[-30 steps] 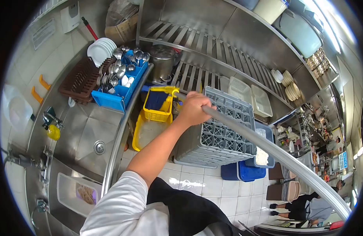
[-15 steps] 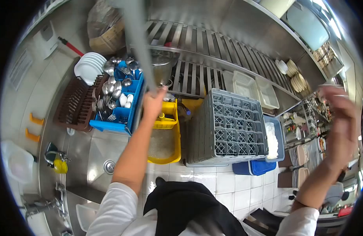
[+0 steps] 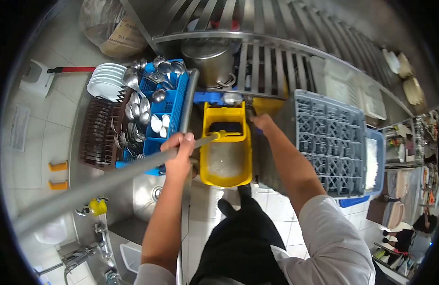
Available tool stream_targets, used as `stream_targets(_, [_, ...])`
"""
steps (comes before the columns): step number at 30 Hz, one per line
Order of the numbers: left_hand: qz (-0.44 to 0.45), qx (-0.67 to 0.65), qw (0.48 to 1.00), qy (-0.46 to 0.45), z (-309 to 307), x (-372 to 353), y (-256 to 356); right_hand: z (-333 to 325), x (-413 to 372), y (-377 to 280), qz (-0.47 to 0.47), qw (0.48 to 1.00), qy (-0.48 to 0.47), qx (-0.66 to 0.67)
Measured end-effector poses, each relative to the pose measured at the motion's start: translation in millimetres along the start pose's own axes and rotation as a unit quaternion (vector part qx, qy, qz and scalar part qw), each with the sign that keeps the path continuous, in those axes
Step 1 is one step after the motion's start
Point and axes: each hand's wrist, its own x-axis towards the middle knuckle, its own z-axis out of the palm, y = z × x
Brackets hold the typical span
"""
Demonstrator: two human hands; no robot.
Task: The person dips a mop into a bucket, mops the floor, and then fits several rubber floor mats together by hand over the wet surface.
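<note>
My left hand (image 3: 179, 151) is closed round a long grey pole (image 3: 105, 179), which slants from the lower left to the yellow mop bucket (image 3: 227, 182). Its far end meets a yellow fitting (image 3: 222, 136) at the wringer (image 3: 224, 111) on top of the bucket. Greyish water stands in the bucket. Right of the wringer, my right hand (image 3: 263, 122) is stretched down beside the bucket, near a grey lever-like part at its upper right edge. Its fingers are small and partly hidden, so what they hold is unclear.
On the left counter are a blue cutlery basket (image 3: 181, 107), a brown dish rack (image 3: 98, 130) with white plates (image 3: 105, 78), and a sink (image 3: 150, 192). Stacked grey glass racks (image 3: 329, 142) stand at the right. A large pot (image 3: 207, 61) sits behind, under a slatted shelf (image 3: 257, 38).
The pole has tilted from near upright to slanting down leftward, with my left hand still on it. My right hand has come from the far right to beside the bucket. The view has shifted.
</note>
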Motion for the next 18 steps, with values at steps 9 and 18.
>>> stream_targets(9, [0.120, -0.099, 0.988, 0.023, 17.1, 17.1, -14.5, 156.2, 38.4, 59.9, 0.371, 0.926, 0.047, 0.061])
stream_targets(18, [0.116, 0.035, 0.992, 0.017, 32.6, 41.0, -16.8, 270.1, 52.4, 129.1, 0.313, 0.928, 0.148, 0.137])
